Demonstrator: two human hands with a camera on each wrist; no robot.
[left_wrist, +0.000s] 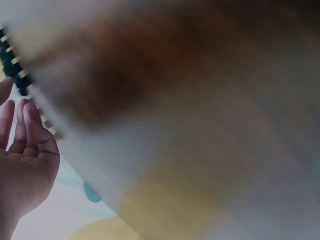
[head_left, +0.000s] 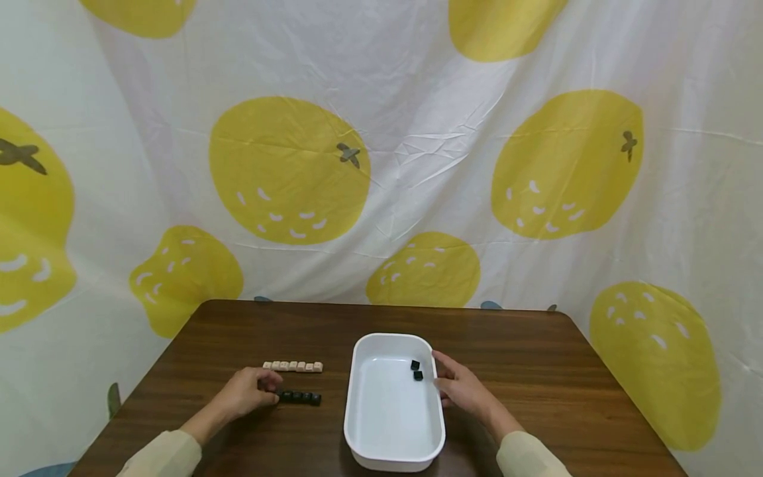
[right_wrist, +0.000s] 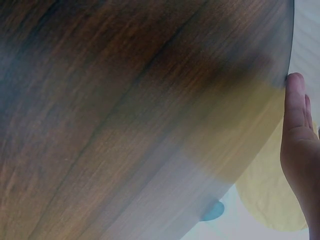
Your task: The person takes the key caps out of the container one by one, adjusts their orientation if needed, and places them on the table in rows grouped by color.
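Note:
A row of black keycaps (head_left: 301,397) lies on the table, left of a white tray (head_left: 393,457). At the row's left end is my left hand (head_left: 244,393), thumb and fingers bent around a gap; in the left wrist view its fingers (left_wrist: 31,120) are loosely bent beside the dark row (left_wrist: 12,62). Whether they touch the end keycap is unclear. Against the tray's right wall rests my right hand (head_left: 467,392), fingers extended along the outside and thumb at the rim. Two black keycaps, one (head_left: 415,365) just behind the other (head_left: 418,375), lie inside near that wall.
Behind the black row runs a row of cream keycaps (head_left: 293,366). Everything stands on a dark brown wooden table (head_left: 507,344). A white cloth with yellow fruit prints (head_left: 417,165) hangs behind the table's far edge.

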